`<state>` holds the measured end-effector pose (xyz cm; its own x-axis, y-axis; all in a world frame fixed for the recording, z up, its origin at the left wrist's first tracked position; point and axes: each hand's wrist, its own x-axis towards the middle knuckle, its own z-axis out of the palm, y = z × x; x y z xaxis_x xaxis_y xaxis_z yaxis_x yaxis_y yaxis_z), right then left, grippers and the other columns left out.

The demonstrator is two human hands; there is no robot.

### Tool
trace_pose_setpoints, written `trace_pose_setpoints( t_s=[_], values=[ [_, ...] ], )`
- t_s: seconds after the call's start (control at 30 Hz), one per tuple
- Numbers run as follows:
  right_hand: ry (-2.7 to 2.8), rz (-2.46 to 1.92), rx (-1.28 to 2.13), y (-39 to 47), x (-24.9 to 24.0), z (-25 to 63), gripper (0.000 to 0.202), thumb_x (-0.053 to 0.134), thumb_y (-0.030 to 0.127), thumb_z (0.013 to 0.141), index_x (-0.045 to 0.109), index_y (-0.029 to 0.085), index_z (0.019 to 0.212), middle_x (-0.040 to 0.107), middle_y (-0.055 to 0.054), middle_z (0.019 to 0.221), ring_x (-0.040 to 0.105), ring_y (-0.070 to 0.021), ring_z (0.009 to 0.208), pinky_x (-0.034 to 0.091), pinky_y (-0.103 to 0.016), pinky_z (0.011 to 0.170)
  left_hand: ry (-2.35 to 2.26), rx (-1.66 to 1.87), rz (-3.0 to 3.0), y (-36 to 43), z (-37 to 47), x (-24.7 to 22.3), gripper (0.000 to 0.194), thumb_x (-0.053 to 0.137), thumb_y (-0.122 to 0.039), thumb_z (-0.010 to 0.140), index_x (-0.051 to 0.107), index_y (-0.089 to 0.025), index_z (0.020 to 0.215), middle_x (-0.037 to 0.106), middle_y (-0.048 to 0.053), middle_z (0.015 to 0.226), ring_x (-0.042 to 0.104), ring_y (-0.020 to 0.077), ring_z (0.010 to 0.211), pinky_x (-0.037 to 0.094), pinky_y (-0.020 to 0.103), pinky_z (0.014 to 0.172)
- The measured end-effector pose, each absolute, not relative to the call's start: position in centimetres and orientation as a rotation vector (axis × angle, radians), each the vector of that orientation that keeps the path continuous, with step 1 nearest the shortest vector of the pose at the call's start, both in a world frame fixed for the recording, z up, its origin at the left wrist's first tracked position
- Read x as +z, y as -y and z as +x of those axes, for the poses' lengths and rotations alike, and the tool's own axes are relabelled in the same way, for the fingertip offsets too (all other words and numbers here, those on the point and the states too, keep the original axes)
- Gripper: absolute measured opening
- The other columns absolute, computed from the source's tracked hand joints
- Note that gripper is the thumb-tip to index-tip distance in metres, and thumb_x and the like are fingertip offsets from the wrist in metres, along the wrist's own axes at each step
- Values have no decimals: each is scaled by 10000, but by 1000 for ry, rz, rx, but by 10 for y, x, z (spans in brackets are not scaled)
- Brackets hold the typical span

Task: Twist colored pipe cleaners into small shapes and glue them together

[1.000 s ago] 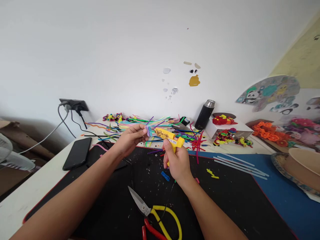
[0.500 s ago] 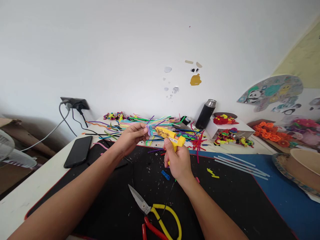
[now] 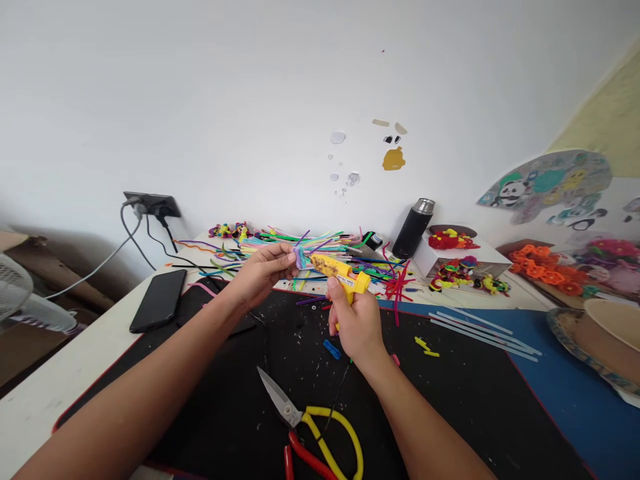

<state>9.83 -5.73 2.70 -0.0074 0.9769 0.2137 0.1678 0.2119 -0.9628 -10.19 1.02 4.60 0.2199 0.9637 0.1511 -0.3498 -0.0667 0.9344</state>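
Observation:
Between the thumb and fingers of my left hand (image 3: 265, 272) is a small fuzzy piece of purple and teal pipe cleaner (image 3: 299, 258). My right hand (image 3: 356, 320) is wrapped round the handle of a yellow glue gun (image 3: 340, 272), its barrel stained brown. The gun points left, its nozzle close to the fuzzy piece; I cannot tell whether they touch. Below the hands, a blue pipe-cleaner piece (image 3: 332, 349) lies on the black mat (image 3: 210, 400). Scissors (image 3: 286, 407) with yellow and red handles lie nearer to me, blades toward the upper left.
Many coloured pipe cleaners (image 3: 260, 245) are heaped along the wall. A black phone (image 3: 159, 301) lies at left, a black flask (image 3: 413, 229) stands at the back. Glue sticks (image 3: 485, 335) and yellow bits (image 3: 426, 347) are to the right. The gun's cord (image 3: 341, 380) crosses the mat.
The whole view has shifted slightly. The fuzzy piece has turned a little in my left hand, and a gap to the nozzle now shows more. The right hand's grip is the same.

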Motion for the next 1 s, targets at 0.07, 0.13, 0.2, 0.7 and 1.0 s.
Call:
trace_pose_setpoints(
  t_s=[0.07, 0.13, 0.2, 0.7, 1.0],
  values=[
    [1421, -1173, 955, 58, 27, 98, 617, 503, 689, 962, 576, 203, 588, 493, 18, 369, 510, -131, 343, 391, -243, 410, -718, 1260, 1130, -11, -103, 46, 270, 902, -322, 723, 713, -148, 810, 657, 17, 662, 588, 118, 605, 488, 224, 610],
    [1419, -1176, 957, 58, 28, 98, 616, 503, 689, 961, 578, 203, 591, 493, 19, 369, 509, -130, 342, 389, -241, 407, -713, 1274, 1124, -11, -104, 45, 260, 901, -315, 729, 721, -151, 823, 661, 16, 675, 595, 117, 612, 494, 224, 617],
    [1423, -1176, 957, 58, 28, 98, 616, 503, 685, 963, 577, 202, 588, 494, 17, 367, 511, -132, 343, 394, -241, 409, -714, 1282, 1122, -12, -106, 44, 254, 899, -316, 734, 728, -154, 830, 666, 17, 689, 596, 115, 613, 497, 225, 618],
    [1497, -1177, 919, 62, 30, 96, 638, 485, 699, 966, 571, 214, 560, 502, 4, 370, 507, -136, 344, 387, -245, 408, -746, 1333, 1099, -13, -108, 47, 305, 928, -322, 687, 712, -144, 810, 690, 31, 724, 633, 122, 632, 494, 215, 595],
    [1522, -1184, 899, 64, 29, 95, 629, 474, 692, 973, 568, 218, 571, 496, 10, 370, 518, -141, 347, 402, -250, 418, -751, 1349, 1089, -13, -108, 48, 324, 937, -333, 676, 713, -145, 816, 689, 27, 730, 627, 116, 634, 502, 208, 591]
  ],
)
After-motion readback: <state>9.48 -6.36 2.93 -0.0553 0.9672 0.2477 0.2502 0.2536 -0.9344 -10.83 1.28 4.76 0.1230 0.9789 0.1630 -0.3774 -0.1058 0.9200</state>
